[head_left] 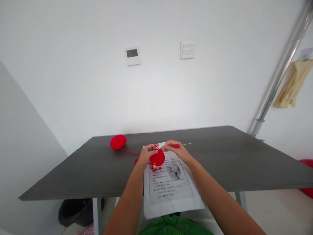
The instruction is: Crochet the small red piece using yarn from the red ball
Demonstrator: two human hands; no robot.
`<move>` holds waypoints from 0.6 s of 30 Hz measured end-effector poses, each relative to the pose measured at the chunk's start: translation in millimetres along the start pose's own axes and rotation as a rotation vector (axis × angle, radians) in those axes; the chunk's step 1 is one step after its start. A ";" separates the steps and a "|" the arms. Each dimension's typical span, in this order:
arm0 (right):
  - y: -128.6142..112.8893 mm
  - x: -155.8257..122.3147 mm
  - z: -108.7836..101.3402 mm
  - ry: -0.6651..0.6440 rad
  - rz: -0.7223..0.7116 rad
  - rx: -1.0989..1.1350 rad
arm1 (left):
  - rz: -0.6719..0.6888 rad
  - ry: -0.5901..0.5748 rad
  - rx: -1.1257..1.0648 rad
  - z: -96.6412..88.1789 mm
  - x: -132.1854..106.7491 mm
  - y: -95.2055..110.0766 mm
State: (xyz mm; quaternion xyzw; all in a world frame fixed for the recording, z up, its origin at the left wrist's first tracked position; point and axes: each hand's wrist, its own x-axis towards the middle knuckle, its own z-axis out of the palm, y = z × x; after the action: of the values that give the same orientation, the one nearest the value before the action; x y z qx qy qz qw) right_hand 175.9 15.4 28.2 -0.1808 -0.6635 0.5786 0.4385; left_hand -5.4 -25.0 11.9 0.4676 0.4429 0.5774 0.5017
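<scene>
Between the fingers of my left hand [147,154] is a round red crochet piece [157,158], held by its upper left edge. A yellow stitch marker [154,165] hangs at its lower edge, beside loose red yarn. My right hand [176,149] is closed around a crochet hook [176,146] with a red grip; one thin metal end points right, the other reaches the top of the piece. A red ball of yarn [118,142] rests at the table's back left, its strand running to my left hand. Printed paper [171,192] lies under the work.
The dark grey table [220,156] stands against a white wall carrying a thermostat panel [132,56] and a light switch [187,50]. The paper overhangs the front edge. A metal pole [281,76] and hanging beige gloves [290,86] are at right; a black bin [74,210] sits below left.
</scene>
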 end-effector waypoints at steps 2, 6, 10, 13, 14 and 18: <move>-1.1 -0.4 -1.2 -0.016 0.010 0.006 | -0.003 0.004 0.015 0.5 -0.5 0.5; -1.2 -0.9 -4.3 -0.054 0.018 0.007 | -0.021 0.008 0.041 1.9 -1.2 1.3; 0.1 -0.9 -6.5 -0.075 0.014 0.000 | -0.025 0.014 0.061 2.7 -1.0 1.3; 0.5 -1.1 -6.7 -0.083 0.005 -0.005 | -0.023 0.018 0.081 2.8 -0.6 1.0; 0.5 -1.2 -6.6 -0.083 0.005 -0.007 | -0.022 0.018 0.086 2.7 -0.5 0.8; 0.5 -1.4 -6.1 -0.084 0.005 -0.019 | -0.018 0.019 0.098 2.3 0.0 0.0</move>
State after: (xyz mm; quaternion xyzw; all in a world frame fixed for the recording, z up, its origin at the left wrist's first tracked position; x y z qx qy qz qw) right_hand 181.4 18.2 26.9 -0.1621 -0.6862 0.5805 0.4073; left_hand -3.1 -24.9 12.2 0.4822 0.4796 0.5549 0.4790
